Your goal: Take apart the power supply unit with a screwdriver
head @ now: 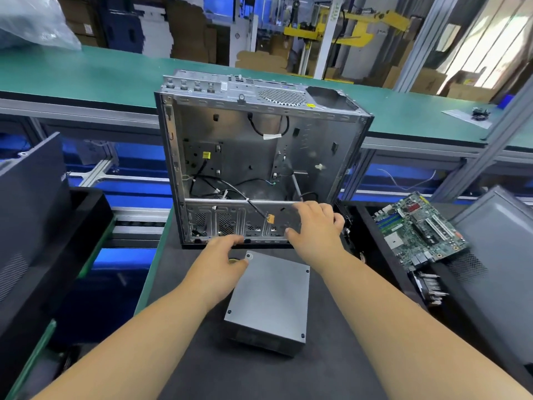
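Left hand [222,255] and right hand [315,226] — both bare: no gloves, rings, watch or wristband visible. Both forearms bare up to the frame's lower edge — no sleeve in view.

- The setting was a factory-floor disassembly workstation.
- A green conveyor belt [86,73] ran across on aluminium framing.
- Stacked cardboard boxes [190,33] and a yellow machine [357,27] stood behind.
- A stripped computer case [253,157] and loose motherboard [418,229] lay about.
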A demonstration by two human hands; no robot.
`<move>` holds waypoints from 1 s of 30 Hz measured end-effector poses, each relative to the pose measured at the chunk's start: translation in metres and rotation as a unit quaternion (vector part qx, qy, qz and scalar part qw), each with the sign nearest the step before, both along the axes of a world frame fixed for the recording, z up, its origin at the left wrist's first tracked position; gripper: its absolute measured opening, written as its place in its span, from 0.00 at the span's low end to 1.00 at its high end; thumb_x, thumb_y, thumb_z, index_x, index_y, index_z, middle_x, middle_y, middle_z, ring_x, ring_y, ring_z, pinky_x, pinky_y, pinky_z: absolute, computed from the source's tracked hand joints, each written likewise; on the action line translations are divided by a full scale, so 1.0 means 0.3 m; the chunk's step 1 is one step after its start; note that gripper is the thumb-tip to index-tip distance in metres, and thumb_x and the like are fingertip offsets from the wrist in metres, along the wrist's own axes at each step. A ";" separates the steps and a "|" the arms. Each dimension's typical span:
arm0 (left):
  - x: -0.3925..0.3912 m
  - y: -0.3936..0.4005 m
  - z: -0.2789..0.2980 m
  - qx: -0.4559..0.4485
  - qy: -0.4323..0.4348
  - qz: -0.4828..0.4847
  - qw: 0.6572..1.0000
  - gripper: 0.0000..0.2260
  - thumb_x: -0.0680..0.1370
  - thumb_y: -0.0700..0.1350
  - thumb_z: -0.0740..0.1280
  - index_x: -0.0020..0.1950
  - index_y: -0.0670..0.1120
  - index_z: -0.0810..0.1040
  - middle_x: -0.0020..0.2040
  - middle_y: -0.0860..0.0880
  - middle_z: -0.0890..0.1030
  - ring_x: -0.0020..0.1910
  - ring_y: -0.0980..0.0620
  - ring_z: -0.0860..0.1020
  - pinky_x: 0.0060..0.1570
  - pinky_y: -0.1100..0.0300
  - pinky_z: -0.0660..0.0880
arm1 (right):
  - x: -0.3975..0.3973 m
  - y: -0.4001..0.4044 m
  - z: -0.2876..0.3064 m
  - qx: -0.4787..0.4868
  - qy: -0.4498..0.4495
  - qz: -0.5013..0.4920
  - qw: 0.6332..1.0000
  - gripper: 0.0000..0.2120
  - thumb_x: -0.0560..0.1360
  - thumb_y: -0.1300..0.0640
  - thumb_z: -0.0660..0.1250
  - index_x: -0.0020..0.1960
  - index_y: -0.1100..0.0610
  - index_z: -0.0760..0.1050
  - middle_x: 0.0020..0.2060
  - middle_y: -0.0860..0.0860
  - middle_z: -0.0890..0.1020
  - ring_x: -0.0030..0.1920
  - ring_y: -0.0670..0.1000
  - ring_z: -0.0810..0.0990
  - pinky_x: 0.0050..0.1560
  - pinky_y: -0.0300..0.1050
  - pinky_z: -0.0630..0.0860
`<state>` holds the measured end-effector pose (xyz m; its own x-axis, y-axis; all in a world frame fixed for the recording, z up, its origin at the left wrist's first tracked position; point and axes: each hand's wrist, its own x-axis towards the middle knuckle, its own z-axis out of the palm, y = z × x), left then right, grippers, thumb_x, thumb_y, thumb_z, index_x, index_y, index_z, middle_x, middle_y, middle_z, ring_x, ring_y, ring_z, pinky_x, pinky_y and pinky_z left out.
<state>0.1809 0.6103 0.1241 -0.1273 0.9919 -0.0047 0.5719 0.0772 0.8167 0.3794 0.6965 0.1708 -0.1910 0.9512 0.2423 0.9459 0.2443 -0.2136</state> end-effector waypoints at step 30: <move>0.857 -0.019 -0.061 -0.034 0.050 -0.043 0.997 0.19 0.78 0.51 0.66 0.68 0.62 0.70 0.68 0.58 0.69 0.47 0.65 0.72 0.39 0.72 0.65 | 1.062 -0.088 -0.262 -0.243 0.042 -0.077 0.966 0.10 0.75 0.57 0.67 0.55 0.51 0.79 0.52 0.51 0.82 0.52 0.56 0.80 0.53 0.47 0.77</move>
